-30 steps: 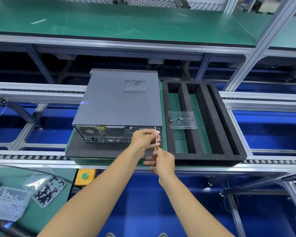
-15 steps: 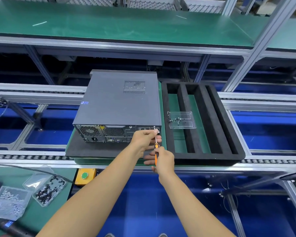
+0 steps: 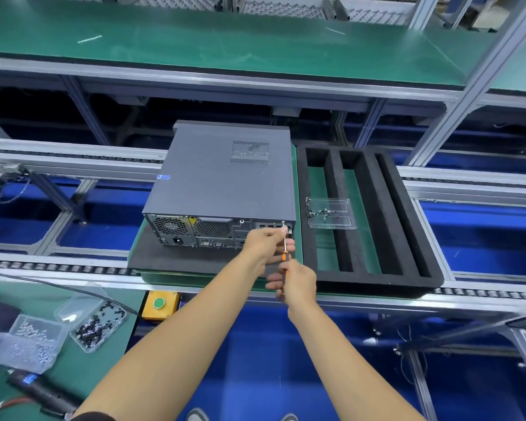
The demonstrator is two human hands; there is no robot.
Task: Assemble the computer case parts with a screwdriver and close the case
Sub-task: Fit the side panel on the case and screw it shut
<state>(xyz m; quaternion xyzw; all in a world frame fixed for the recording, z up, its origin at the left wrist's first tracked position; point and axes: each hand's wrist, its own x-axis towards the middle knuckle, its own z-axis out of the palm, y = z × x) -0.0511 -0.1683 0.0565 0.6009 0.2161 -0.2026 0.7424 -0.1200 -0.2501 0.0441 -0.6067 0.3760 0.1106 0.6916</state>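
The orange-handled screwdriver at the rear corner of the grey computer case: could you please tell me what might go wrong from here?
The thin orange-handled screwdriver meets a small screw at the grey computer case's rear edge; its tip could slip out and scratch the panel. The left hand steadies the shaft close to the tip, so a slip might jab its fingers. The right hand grips the handle; tilting it may cross-thread the screw.

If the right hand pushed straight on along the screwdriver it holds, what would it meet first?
Most likely the left hand, whose fingers steady the screwdriver shaft just ahead of the right hand. Beyond that lies the rear panel of the computer case, where the tip sits at a screw.
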